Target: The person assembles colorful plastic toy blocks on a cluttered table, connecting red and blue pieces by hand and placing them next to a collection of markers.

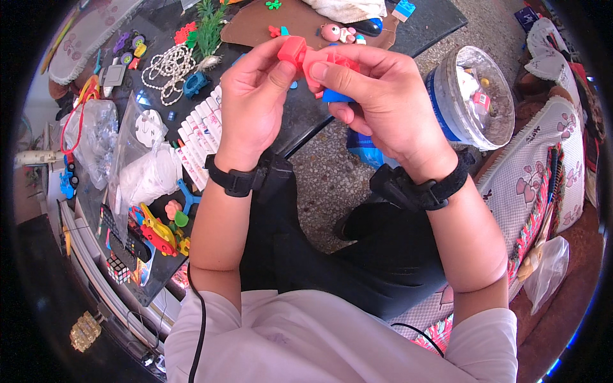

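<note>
Both of my hands are raised over the table's edge, close together. Between the thumb and fingers of my left hand (pixel 254 96) is a red plastic toy block (pixel 294 47). My right hand (pixel 389 96) pinches another red toy piece (pixel 317 62), with a blue piece (pixel 336 96) showing under its thumb. The red parts meet or nearly meet between my hands; whether they are joined I cannot tell. Fingers cover much of the right-hand piece. Just beyond lie a pink toy figure (pixel 331 32) and small red and teal bits (pixel 274 30) on a brown board (pixel 249 27).
A row of white markers (pixel 203 124), a white bead string (pixel 167 71) and a green plastic plant (pixel 208 29) lie on the dark table at left. Nearer are colourful toys (pixel 156 230) and a puzzle cube (pixel 118 269). A bucket (pixel 447 96) stands at right beside a covered sofa (pixel 520 153).
</note>
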Demonstrator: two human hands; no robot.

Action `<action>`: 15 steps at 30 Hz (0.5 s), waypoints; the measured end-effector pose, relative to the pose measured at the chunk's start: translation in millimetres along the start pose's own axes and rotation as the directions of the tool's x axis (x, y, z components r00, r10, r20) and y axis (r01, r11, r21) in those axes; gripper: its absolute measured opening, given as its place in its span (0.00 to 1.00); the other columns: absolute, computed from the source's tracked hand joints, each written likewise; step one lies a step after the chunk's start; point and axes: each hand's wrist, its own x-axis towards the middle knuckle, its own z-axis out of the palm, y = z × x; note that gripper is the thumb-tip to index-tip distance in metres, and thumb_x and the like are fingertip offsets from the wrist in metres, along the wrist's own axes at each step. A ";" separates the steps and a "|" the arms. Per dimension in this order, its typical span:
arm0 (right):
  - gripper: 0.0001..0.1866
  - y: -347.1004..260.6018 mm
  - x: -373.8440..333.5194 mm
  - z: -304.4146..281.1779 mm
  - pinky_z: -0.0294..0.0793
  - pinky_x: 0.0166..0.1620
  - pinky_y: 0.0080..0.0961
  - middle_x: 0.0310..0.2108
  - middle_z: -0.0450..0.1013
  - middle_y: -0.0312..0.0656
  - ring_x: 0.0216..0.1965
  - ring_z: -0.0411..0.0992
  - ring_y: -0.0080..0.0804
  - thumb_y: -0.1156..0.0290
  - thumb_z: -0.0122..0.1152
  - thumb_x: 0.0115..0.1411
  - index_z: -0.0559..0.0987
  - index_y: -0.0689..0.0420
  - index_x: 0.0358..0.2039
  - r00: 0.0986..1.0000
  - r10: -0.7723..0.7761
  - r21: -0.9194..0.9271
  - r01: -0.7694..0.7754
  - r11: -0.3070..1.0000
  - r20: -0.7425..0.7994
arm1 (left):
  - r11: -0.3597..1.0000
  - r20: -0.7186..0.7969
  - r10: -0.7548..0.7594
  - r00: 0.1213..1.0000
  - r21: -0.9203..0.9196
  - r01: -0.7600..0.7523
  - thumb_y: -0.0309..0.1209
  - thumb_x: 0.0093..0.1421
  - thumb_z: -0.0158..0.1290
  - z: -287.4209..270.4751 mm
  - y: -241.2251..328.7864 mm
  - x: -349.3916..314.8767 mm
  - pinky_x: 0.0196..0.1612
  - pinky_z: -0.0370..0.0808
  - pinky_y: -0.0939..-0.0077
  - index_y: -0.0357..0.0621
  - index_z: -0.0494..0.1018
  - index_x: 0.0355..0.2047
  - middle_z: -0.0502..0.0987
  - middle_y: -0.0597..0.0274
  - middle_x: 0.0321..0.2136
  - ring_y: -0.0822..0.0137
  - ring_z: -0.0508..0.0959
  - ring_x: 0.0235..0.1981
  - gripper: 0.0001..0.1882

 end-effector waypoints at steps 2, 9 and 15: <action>0.12 -1.6 -0.5 0.4 0.61 0.20 0.08 0.31 0.80 0.38 0.21 0.70 0.15 0.72 0.69 0.66 0.84 0.63 0.47 0.999 0.031 0.028 -0.031 0.999 -0.008 | 1.000 0.008 0.003 1.000 -0.018 -0.002 0.27 0.70 0.57 -0.6 -3.7 -0.4 0.57 0.79 0.62 0.31 0.73 0.58 0.81 0.49 0.52 0.61 0.81 0.52 0.19; 0.13 8.4 2.8 -1.6 0.71 0.24 0.17 0.24 0.80 0.39 0.20 0.74 0.19 0.71 0.74 0.59 0.86 0.63 0.42 0.967 -0.245 -0.399 0.198 0.895 -0.068 | 0.995 0.017 -0.037 0.999 -0.090 0.038 0.27 0.70 0.57 -3.1 1.0 -2.4 0.56 0.78 0.64 0.31 0.73 0.59 0.81 0.51 0.52 0.63 0.81 0.52 0.20; 0.14 17.5 6.8 -4.1 0.79 0.33 0.27 0.26 0.81 0.48 0.25 0.81 0.38 0.71 0.75 0.54 0.86 0.60 0.41 0.850 -0.526 -0.621 0.419 0.663 0.012 | 0.997 0.000 -0.061 0.998 -0.051 0.061 0.27 0.69 0.59 -0.6 4.1 -4.3 0.55 0.78 0.67 0.31 0.75 0.58 0.81 0.53 0.51 0.65 0.81 0.50 0.20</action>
